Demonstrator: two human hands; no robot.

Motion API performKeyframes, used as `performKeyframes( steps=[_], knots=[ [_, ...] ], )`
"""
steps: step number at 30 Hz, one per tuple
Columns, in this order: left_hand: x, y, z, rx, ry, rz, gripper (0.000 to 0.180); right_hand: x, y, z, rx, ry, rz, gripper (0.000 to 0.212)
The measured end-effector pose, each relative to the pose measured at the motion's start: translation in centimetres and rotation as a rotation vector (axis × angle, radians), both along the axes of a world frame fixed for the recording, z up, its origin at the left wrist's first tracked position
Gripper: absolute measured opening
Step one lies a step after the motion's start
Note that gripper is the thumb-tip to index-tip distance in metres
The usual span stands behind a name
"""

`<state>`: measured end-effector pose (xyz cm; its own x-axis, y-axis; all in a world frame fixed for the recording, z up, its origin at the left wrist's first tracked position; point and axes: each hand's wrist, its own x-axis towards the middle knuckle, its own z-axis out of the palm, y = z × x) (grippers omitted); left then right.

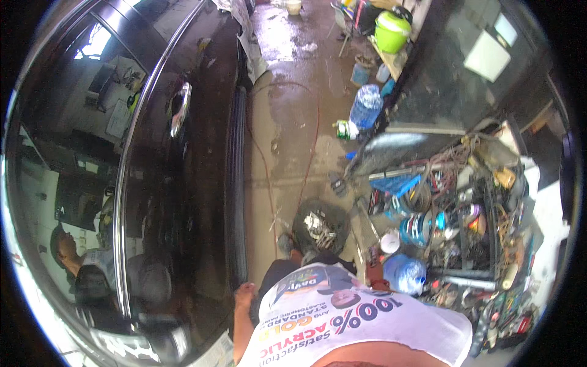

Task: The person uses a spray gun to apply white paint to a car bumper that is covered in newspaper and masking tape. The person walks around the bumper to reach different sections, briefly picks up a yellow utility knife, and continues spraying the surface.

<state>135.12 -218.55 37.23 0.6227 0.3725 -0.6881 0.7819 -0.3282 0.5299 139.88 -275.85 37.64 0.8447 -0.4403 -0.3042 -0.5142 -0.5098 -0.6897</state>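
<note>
My left hand [246, 293] hangs low beside my body, close to the lower edge of a black car [202, 183] on the left. Its fingers are small and blurred, so I cannot tell if they are closed; nothing shows in them. Near that hand runs the car's ribbed black side step [237, 196]. My right hand is out of sight, with my white printed shirt [367, 318] filling the lower middle. Just ahead of my feet a round black basin [321, 226] holds several metallic pieces I cannot make out.
A thin red hose [315, 131] loops over the wet floor. Cluttered tools, cords and containers crowd the right side, among them a clear blue bottle [405, 274]. Farther off stand a large blue water bottle [367, 107] and a lime-green bucket [392, 32]. A dark glossy panel [452, 67] leans at right.
</note>
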Motion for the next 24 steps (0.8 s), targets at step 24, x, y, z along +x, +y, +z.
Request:
performKeyframes(
  steps=[24],
  knots=[
    [73.5, -0.3, 2.4, -0.248, 0.016, 0.034, 0.033, 73.7, 4.5, 0.3, 0.170, -0.013, -0.179, 0.076]
  ],
)
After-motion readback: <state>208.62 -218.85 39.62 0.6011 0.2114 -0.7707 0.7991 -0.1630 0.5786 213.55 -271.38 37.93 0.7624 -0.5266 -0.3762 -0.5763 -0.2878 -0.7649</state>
